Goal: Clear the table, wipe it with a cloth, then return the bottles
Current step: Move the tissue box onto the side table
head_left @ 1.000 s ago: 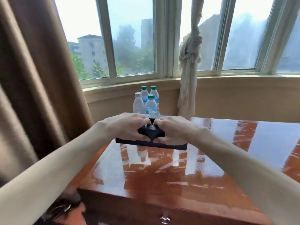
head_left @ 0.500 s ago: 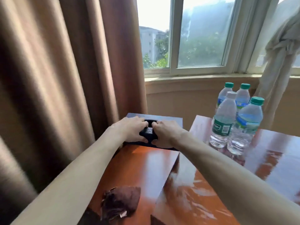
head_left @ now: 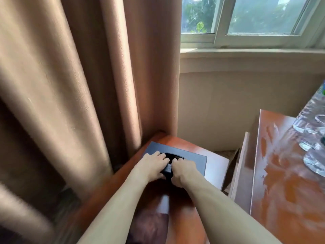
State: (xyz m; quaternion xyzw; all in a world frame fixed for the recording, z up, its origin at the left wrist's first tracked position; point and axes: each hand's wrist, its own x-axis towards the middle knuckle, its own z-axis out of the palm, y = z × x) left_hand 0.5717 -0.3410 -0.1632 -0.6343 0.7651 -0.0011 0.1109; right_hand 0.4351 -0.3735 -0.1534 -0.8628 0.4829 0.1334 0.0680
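Bottles stand blurred at the right edge on the glossy table. Both arms stretch forward, left hand and right hand knuckles-up, each grip curled around a small black object over a dark tray on a lower wooden side table by the curtain.

Hotel-like room — curtain, window, bottles

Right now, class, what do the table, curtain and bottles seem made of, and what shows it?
Table: apparently wood, glossy varnish; reddish surface mirrors the light.
Curtain: brown woven fabric, matte; it hangs in soft folds.
Bottles: probably clear plastic; see-through ribbed walls, though blurred at the edge.
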